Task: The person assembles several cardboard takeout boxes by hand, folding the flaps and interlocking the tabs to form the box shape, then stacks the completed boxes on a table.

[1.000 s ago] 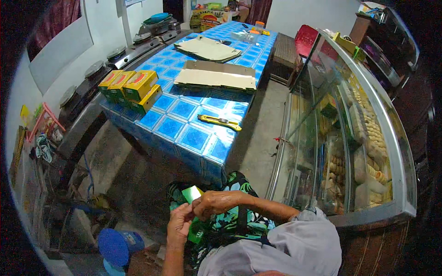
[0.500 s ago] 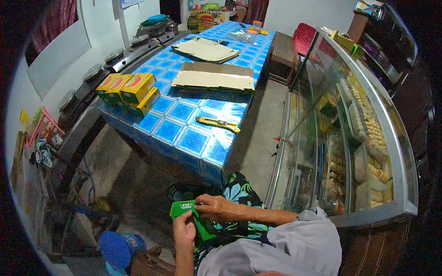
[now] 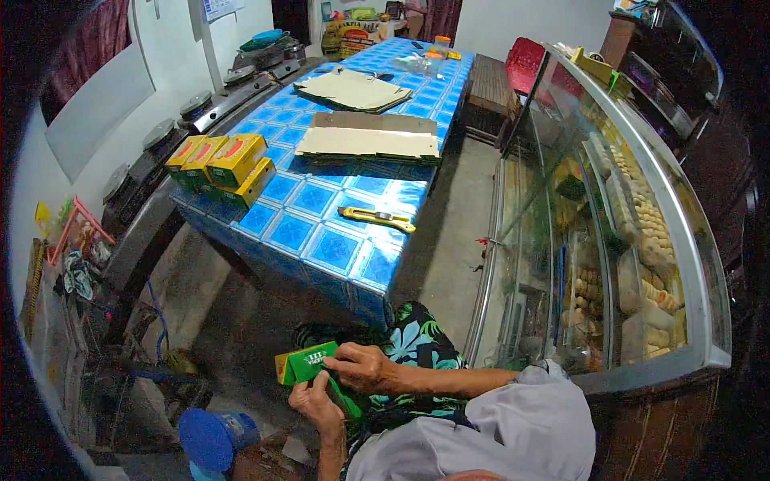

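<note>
Over my lap I hold a small green and yellow cardboard box [image 3: 309, 362], its green end face turned up. My left hand [image 3: 321, 407] grips it from below, with thumb and fingers pinched at the near edge. At its right end my right hand [image 3: 362, 369] has its bent fingers pressed onto the cardboard. A green panel of the box hangs down between my hands and my patterned trousers; its lower part is partly hidden. A yellow box cutter [image 3: 377, 218] lies on the blue checked table [image 3: 309, 240], beyond my hands.
Several yellow and green boxes [image 3: 233, 160] stand stacked at the table's left edge. Flat cardboard sheets [image 3: 369, 136] lie across its middle. A glass display case [image 3: 561, 240] with baked goods lines the right side. A blue plastic container [image 3: 207, 439] stands low at my left.
The box has shifted slightly left and down, and shows more of its green face and yellow side. My right hand has moved left along its edge.
</note>
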A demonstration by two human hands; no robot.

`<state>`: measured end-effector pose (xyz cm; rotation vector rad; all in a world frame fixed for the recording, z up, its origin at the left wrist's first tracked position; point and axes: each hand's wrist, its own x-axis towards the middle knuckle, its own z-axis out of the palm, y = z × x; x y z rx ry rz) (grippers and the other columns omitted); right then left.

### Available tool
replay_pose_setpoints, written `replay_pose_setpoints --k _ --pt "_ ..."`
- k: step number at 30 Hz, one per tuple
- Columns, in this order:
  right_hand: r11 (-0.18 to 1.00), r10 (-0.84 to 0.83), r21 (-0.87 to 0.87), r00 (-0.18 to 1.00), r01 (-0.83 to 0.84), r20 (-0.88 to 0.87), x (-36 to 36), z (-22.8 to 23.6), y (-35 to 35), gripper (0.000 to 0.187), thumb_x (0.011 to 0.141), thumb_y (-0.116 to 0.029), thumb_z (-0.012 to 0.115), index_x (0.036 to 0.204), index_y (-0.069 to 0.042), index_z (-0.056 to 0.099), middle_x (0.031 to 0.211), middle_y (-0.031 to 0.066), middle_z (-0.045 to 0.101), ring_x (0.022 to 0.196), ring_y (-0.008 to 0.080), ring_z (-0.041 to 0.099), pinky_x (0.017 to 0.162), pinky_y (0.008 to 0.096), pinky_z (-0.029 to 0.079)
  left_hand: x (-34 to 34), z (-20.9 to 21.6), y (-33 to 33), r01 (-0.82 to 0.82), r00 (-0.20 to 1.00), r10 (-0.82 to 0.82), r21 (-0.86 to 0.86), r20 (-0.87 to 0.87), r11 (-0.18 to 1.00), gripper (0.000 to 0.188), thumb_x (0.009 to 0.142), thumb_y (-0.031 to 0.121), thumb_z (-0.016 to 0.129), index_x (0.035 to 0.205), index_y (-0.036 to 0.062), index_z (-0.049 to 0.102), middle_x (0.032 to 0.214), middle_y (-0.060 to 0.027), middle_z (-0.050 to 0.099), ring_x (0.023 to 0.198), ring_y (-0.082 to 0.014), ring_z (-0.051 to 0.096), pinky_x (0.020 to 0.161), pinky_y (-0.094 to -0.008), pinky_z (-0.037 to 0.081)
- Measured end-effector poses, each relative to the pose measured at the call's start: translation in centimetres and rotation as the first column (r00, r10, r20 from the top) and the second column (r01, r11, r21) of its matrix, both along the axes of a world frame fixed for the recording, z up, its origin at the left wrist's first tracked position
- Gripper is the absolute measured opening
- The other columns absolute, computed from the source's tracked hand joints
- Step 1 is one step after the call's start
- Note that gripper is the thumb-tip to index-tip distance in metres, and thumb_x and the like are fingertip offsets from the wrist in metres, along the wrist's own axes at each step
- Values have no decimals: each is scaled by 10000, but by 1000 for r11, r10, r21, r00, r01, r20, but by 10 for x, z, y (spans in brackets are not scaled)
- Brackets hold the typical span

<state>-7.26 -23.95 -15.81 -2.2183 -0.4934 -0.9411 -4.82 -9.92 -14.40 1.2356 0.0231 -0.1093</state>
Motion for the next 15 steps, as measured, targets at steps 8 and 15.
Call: replay_pose_setpoints --k 8,15 --pt "1000 -3 -22 998 4 58 8 10 -3 385 689 14 662 1060 38 562 856 119 545 701 263 590 543 333 514 3 3 -2 -21 989 -18 255 147 967 169 747 -10 614 906 -58 638 823 -58 648 702 -121 561 661 -276 455" --pt "999 34 12 999 -34 15 12 14 -4 337 707 23 652 1032 50 566 827 126 550 690 258 592 530 335 503 1 31 -7 -15 982 -68 433 176 901 187 760 94 613 904 -22 646 881 -95 662 763 -178 593 742 -304 459"
